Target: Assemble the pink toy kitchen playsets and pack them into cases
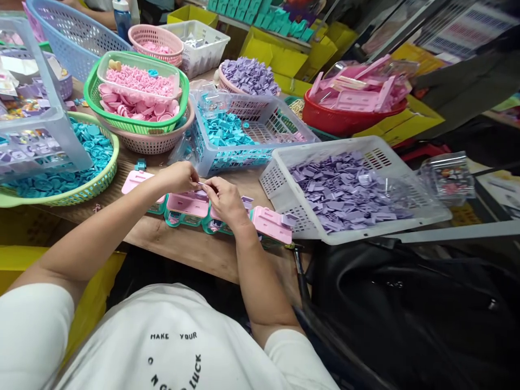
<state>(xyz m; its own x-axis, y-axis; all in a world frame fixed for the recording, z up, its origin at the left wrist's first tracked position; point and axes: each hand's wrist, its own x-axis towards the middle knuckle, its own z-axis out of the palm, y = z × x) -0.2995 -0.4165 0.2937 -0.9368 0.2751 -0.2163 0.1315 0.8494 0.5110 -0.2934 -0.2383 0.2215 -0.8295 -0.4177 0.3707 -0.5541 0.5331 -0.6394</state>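
My left hand (179, 177) and my right hand (224, 199) meet over a row of small teal toys with pink tops. Both sets of fingers are pinched around a small light purple plastic piece (200, 191), mostly hidden by them. Just below lies a pink-topped toy (187, 206); another pink top (271, 223), with a purple piece (288, 220) at its end, is right of my right wrist. At the row's left end a further pink top (136, 181) shows beside my left forearm. My right hand partly covers the toys beneath it.
A white basket of purple pieces (280, 168) stands close on the right. Behind my hands is a clear bluish basket (211, 154) with teal pieces. A yellow-green basket (111, 170) sits left, a red bowl (325, 116) farther back. A hammer (299, 265) lies by the table edge.
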